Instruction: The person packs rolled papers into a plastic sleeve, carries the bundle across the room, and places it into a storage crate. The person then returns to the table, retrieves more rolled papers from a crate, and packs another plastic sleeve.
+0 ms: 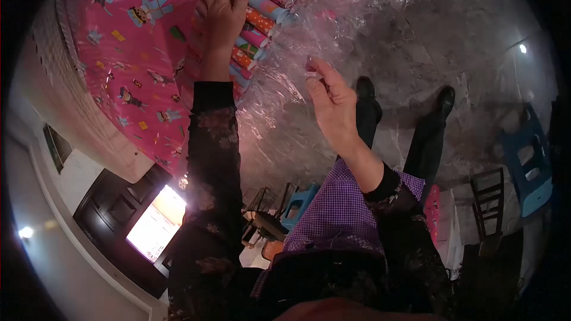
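Note:
My left hand [223,18] lies palm down, fingers spread, over a row of rolled printed papers [260,22] in pink, orange and blue. Its fingertips reach toward the top edge of the view. Crinkled clear plastic film [333,21] spreads along the open ends of the rolls. Lower and further right, my right hand [334,104] is raised with the thumb and curled fingers drawn together beside the film. Whether a bit of film is pinched there cannot be made out. Under the rolls and to their left is a pink sheet [143,53] printed with cartoon figures.
Blue plastic stools stand at the right [529,160] and lower middle [300,205]. A dark slatted chair [489,202] is near the right one. Grey floor [410,41] runs beyond the film. A bright screen [156,224] glows at lower left.

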Demonstrator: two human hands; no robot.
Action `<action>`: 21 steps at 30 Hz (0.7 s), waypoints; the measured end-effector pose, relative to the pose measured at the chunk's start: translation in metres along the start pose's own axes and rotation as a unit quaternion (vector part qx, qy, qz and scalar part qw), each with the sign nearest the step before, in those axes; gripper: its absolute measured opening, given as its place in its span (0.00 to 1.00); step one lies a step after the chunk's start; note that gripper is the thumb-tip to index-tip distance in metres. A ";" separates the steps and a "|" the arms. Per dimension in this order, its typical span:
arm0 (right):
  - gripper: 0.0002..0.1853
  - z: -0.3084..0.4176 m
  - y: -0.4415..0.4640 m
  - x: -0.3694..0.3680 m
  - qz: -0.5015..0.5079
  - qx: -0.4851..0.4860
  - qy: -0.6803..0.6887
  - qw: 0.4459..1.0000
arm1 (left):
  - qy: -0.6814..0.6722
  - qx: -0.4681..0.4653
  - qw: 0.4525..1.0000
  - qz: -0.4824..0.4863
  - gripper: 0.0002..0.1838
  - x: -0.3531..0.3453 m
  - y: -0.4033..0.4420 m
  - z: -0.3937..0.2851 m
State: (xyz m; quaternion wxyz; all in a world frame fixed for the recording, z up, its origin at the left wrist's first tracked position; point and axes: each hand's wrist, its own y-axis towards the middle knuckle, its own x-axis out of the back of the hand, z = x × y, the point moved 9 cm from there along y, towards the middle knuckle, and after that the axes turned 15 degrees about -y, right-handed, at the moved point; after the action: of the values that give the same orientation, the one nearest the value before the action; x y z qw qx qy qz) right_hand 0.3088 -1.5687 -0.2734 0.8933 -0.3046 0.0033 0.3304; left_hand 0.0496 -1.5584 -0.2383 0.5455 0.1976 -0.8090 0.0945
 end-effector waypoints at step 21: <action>0.11 0.030 0.082 -0.031 -0.079 -0.069 0.183 0.977 | -0.073 0.095 0.993 -0.004 0.41 -0.005 0.002 0.026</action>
State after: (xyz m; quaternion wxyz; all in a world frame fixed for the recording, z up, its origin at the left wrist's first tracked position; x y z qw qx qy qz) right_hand 0.2297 -1.5215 -0.2866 0.8775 -0.4206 0.1201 0.1967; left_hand 0.0280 -1.5650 -0.2526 0.4643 0.2583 -0.8330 0.1542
